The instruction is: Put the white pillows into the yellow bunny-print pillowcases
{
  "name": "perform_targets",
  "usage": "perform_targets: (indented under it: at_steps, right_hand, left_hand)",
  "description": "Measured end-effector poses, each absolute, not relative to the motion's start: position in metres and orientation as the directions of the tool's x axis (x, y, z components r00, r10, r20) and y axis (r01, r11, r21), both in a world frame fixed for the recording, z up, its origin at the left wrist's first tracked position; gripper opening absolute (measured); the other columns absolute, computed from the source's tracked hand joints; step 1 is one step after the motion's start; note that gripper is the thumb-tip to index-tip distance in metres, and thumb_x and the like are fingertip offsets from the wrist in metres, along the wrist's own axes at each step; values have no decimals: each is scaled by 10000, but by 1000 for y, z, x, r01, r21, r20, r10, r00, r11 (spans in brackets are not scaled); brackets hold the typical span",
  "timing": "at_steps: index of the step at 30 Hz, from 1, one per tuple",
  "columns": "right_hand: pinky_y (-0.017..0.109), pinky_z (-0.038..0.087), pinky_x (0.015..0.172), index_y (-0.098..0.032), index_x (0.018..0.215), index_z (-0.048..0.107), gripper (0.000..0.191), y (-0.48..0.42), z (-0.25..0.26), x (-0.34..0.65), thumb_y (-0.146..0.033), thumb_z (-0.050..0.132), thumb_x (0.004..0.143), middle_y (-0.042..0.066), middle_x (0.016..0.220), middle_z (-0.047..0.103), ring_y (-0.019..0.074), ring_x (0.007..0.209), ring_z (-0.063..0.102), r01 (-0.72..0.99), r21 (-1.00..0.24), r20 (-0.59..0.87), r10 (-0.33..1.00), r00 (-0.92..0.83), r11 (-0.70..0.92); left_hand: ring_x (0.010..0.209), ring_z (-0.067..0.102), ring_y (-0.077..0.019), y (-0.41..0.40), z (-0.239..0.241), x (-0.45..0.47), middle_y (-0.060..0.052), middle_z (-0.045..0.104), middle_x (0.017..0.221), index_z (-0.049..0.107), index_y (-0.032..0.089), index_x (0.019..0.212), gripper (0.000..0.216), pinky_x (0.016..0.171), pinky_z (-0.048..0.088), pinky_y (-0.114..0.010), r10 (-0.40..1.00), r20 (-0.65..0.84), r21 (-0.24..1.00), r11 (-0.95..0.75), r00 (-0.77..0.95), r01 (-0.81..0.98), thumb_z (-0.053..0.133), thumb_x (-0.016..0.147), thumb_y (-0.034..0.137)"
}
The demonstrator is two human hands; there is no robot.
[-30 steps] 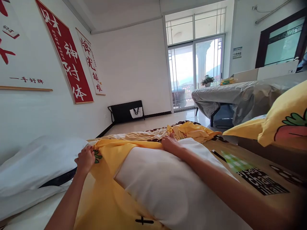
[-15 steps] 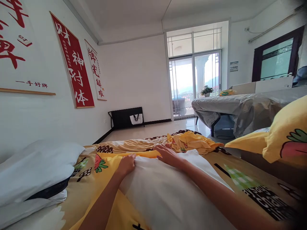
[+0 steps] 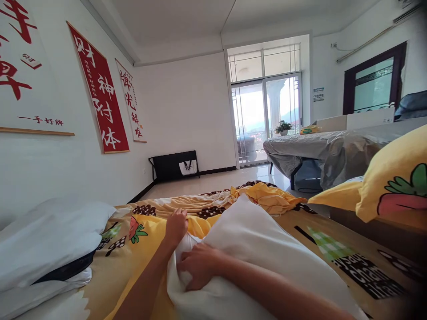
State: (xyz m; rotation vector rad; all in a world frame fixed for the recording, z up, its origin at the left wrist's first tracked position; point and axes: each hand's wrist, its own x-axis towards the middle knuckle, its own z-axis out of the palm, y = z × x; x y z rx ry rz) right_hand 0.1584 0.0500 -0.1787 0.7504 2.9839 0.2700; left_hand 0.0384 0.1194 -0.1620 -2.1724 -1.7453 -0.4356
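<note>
A white pillow (image 3: 240,231) lies over a yellow pillowcase (image 3: 155,222) printed with a carrot, its left side creased and its far corner raised. My left hand (image 3: 176,226) is closed at the pillow's far left edge, on the yellow pillowcase fabric. Lower and to the right, my right hand (image 3: 202,264) presses into the pillow's left side, its fingers curled round a fold of the white fabric. The fingertips of that hand are partly sunk in the fold.
Beneath lies a patterned bedspread (image 3: 320,266). White pillows (image 3: 50,240) are stacked at left. A crumpled yellow cloth (image 3: 267,198) sits at the far edge. At right is a stuffed yellow pillow (image 3: 396,173). A plastic-covered table (image 3: 307,144) stands beyond.
My right hand has moved left and nearer, from the pillow's far edge onto its left side, bunching the fabric. The pillow's far corner now stands higher. My left hand stays near the same edge.
</note>
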Motion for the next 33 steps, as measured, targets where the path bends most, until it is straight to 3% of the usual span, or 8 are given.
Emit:
perform_targets:
  at_steps: [3,6,11,16,20,22,26,33]
  right_hand:
    - [352,463,888,-294,1114,632,422,42,-182,151,-503,454,794,2,1157,671,236,1042,607,399,258,6,412,-911,880]
    - [319,377,1015,-252,1151,634,490,54,-181,160,-489,535,734,7,1232,637,250,1157,535,481,198,60,479,-876,854]
    - [353,454,905,-213,1142,666,470,90,-184,194,-394,592,714,76,1162,671,285,1067,595,747,5,138,739,-659,665]
    - [369,472,861,-217,1154,652,455,101,-190,210,-413,561,753,100,1158,663,280,1039,613,765,-85,143,768,-625,638]
    - [428,441,916,-201,1352,474,674,107,-194,221,-436,595,732,149,1368,498,318,1112,571,801,-141,181,811,-556,581]
    - [455,432,921,-236,1392,421,707,112,-199,228,-479,584,749,144,1405,457,330,1118,566,820,-120,152,827,-542,560]
    - [494,420,914,-258,1339,481,599,117,-209,226,-487,554,790,132,1304,554,337,1100,573,842,-40,118,840,-530,538]
    - [496,430,901,-141,1273,542,606,91,-215,185,-399,639,733,215,1236,573,346,1056,582,730,206,200,702,-683,652]
  left_hand:
    - [1001,600,-217,117,-166,62,-101,658,1022,613,173,1012,233,821,439,-311,885,385,-75,-254,263,964,444,852,159]
    - [881,638,-221,111,-167,79,-88,680,914,631,183,953,195,728,455,-302,893,326,-88,-298,310,950,462,863,220]
    - [869,624,-223,94,-166,75,-112,662,953,611,162,1012,228,733,447,-317,860,334,-165,-350,386,922,432,870,159]
    - [1064,524,-252,87,-181,50,-115,603,1095,598,187,1066,280,907,387,-385,787,346,-277,-435,511,857,364,916,158]
    - [1059,528,-265,99,-197,25,-145,591,1118,535,178,1197,375,890,399,-418,825,381,-258,-339,418,905,302,913,107]
    - [989,578,-246,106,-205,14,-142,625,1061,555,158,1168,384,814,440,-371,862,361,-222,-292,357,930,311,886,68]
    - [876,640,-195,107,-213,6,-94,675,977,595,177,1078,330,698,465,-275,893,300,-165,-299,337,940,339,885,98]
    - [1064,578,-213,108,-198,40,-104,634,1105,570,203,1113,298,793,454,-287,876,333,-90,-340,350,936,370,898,156]
